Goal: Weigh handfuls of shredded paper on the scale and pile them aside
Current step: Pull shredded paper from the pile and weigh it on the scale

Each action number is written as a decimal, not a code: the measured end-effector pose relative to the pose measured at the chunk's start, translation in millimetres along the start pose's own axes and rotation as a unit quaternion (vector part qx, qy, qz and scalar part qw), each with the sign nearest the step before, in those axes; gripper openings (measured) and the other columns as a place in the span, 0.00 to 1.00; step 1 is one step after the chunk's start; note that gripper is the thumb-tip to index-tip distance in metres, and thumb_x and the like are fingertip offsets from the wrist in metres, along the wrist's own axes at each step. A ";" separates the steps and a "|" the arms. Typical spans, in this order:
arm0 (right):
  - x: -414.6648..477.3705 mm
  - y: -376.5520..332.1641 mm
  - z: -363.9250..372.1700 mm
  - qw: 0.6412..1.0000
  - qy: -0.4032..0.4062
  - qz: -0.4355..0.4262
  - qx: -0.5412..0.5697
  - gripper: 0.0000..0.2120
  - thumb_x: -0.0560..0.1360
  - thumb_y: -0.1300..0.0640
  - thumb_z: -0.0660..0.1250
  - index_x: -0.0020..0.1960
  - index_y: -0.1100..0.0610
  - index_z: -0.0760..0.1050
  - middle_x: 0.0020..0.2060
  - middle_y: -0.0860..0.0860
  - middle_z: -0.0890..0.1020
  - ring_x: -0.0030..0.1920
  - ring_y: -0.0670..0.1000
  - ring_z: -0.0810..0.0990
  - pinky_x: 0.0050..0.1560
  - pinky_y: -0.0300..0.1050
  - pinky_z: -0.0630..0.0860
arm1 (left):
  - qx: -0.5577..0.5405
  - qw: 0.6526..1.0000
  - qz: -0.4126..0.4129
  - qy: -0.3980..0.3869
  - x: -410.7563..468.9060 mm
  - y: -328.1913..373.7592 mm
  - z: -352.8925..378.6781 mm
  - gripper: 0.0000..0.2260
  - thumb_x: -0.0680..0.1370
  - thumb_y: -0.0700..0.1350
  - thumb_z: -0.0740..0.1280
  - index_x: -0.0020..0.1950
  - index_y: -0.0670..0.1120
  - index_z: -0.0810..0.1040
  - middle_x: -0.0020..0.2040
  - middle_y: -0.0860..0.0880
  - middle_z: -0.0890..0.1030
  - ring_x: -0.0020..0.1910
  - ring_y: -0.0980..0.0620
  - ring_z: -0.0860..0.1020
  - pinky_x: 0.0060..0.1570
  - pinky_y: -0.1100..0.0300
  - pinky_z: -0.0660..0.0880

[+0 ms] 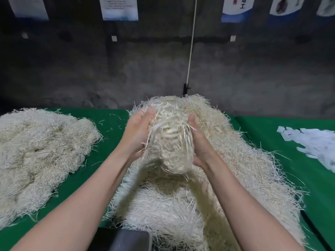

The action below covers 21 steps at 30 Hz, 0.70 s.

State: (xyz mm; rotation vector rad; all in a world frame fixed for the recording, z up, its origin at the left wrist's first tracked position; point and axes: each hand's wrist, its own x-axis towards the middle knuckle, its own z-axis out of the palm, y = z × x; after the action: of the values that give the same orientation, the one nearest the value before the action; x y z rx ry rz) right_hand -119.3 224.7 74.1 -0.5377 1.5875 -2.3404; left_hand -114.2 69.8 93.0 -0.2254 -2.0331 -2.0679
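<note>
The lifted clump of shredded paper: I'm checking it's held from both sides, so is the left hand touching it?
Touching. The head view shows the left hand pressed against the clump, with loose strands lying over it.

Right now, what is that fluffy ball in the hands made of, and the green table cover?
The ball looks like thin, matte, cream paper strips: stiff strands poke out. The green cover seems smooth cloth, maybe felt: dull, no shine.
</note>
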 end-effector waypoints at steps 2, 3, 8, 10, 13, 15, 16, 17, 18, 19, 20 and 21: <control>-3.0 17.6 10.6 0.987 -0.028 0.082 0.138 0.46 0.52 0.32 0.77 0.64 0.57 0.76 0.59 0.62 0.79 0.61 0.61 0.77 0.65 0.62 0.68 | 0.100 0.982 0.137 0.087 -2.5 1.0 -3.0 0.08 0.82 0.50 0.59 0.45 0.55 0.75 0.41 0.61 0.80 0.42 0.65 0.75 0.44 0.72 0.71; -5.8 26.0 14.6 0.977 -0.030 0.096 0.187 0.46 0.53 0.34 0.78 0.64 0.58 0.76 0.59 0.62 0.78 0.60 0.62 0.76 0.66 0.62 0.68 | 0.167 0.960 0.198 0.103 -5.4 -1.4 -6.0 0.09 0.82 0.46 0.58 0.46 0.53 0.75 0.41 0.58 0.78 0.42 0.63 0.73 0.43 0.71 0.69; -5.1 43.9 45.2 0.972 0.016 0.121 0.199 0.17 0.69 0.53 0.72 0.53 0.62 0.79 0.42 0.59 0.83 0.41 0.56 0.83 0.46 0.55 0.81 | 0.222 0.960 0.148 0.078 -32.1 -39.1 -38.8 0.09 0.80 0.43 0.61 0.58 0.47 0.77 0.54 0.48 0.77 0.55 0.47 0.74 0.59 0.64 0.69; -3.7 44.6 56.7 0.975 0.042 0.129 0.176 0.09 0.69 0.57 0.70 0.43 0.62 0.83 0.38 0.58 0.84 0.37 0.56 0.84 0.36 0.49 0.81 | 0.023 0.997 -0.004 0.076 -45.7 -46.2 -61.3 0.11 0.79 0.43 0.61 0.60 0.53 0.76 0.64 0.43 0.74 0.64 0.40 0.70 0.66 0.42 0.66; -7.4 54.2 77.6 0.976 0.052 0.128 0.168 0.12 0.69 0.59 0.70 0.50 0.63 0.82 0.45 0.60 0.83 0.42 0.57 0.84 0.42 0.51 0.81 | -0.329 0.928 -0.176 0.015 -72.9 -57.0 -96.6 0.16 0.73 0.55 0.65 0.59 0.53 0.78 0.68 0.42 0.73 0.70 0.40 0.66 0.65 0.34 0.62; -13.0 78.0 93.3 0.981 0.100 0.154 0.055 0.33 0.69 0.58 0.74 0.71 0.62 0.66 0.62 0.62 0.76 0.58 0.60 0.79 0.57 0.55 0.77 | -0.406 0.876 -0.253 -0.060 -94.5 -64.4 -113.3 0.30 0.71 0.66 0.63 0.65 0.49 0.76 0.64 0.40 0.76 0.65 0.37 0.72 0.62 0.31 0.65; -18.0 93.3 102.1 0.977 0.128 0.163 -0.045 0.40 0.68 0.56 0.75 0.74 0.58 0.58 0.68 0.60 0.71 0.64 0.58 0.74 0.63 0.54 0.72 | -0.395 0.872 -0.280 -0.072 -106.2 -67.6 -118.5 0.31 0.69 0.68 0.62 0.63 0.48 0.78 0.61 0.40 0.79 0.60 0.38 0.77 0.58 0.32 0.70; -24.7 107.8 111.6 0.966 0.149 0.163 -0.134 0.44 0.68 0.55 0.75 0.76 0.55 0.55 0.71 0.56 0.66 0.68 0.56 0.69 0.65 0.51 0.68 | -0.358 0.882 -0.298 -0.064 -117.1 -71.7 -121.5 0.28 0.69 0.67 0.63 0.58 0.47 0.80 0.56 0.40 0.81 0.53 0.40 0.81 0.51 0.37 0.76; -32.5 120.6 121.6 0.958 0.148 0.168 -0.179 0.44 0.68 0.54 0.75 0.76 0.53 0.54 0.73 0.53 0.63 0.70 0.55 0.66 0.65 0.48 0.65 | -0.294 0.906 -0.303 -0.034 -128.6 -77.0 -123.6 0.22 0.71 0.62 0.65 0.54 0.46 0.79 0.54 0.40 0.82 0.46 0.44 0.83 0.43 0.45 0.80; -40.1 134.0 129.6 0.955 0.138 0.179 -0.192 0.44 0.69 0.53 0.75 0.76 0.52 0.53 0.74 0.52 0.60 0.71 0.54 0.64 0.66 0.48 0.65 | -0.226 0.925 -0.303 0.025 -138.4 -82.3 -125.4 0.15 0.73 0.56 0.67 0.51 0.45 0.78 0.54 0.41 0.81 0.42 0.47 0.84 0.37 0.52 0.80; -48.1 147.0 135.9 0.953 0.121 0.192 -0.202 0.44 0.69 0.51 0.74 0.76 0.50 0.52 0.75 0.50 0.58 0.72 0.53 0.62 0.67 0.48 0.64 | -0.183 0.933 -0.300 0.078 -145.5 -89.2 -128.1 0.08 0.75 0.48 0.67 0.49 0.45 0.77 0.56 0.42 0.79 0.42 0.50 0.83 0.34 0.55 0.79; -56.5 157.8 141.1 0.950 0.102 0.204 -0.212 0.45 0.68 0.48 0.74 0.76 0.48 0.51 0.75 0.48 0.56 0.73 0.52 0.60 0.67 0.48 0.63 | -0.166 0.932 -0.302 0.115 -152.0 -101.0 -133.1 0.03 0.76 0.42 0.66 0.48 0.43 0.76 0.58 0.41 0.77 0.46 0.51 0.81 0.35 0.57 0.78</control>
State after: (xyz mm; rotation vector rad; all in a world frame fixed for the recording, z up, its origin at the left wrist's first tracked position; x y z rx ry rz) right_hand -4.9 72.6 -34.3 -0.0279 2.0800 -1.8013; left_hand 11.5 -53.4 -48.5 0.6440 -1.7381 -2.6311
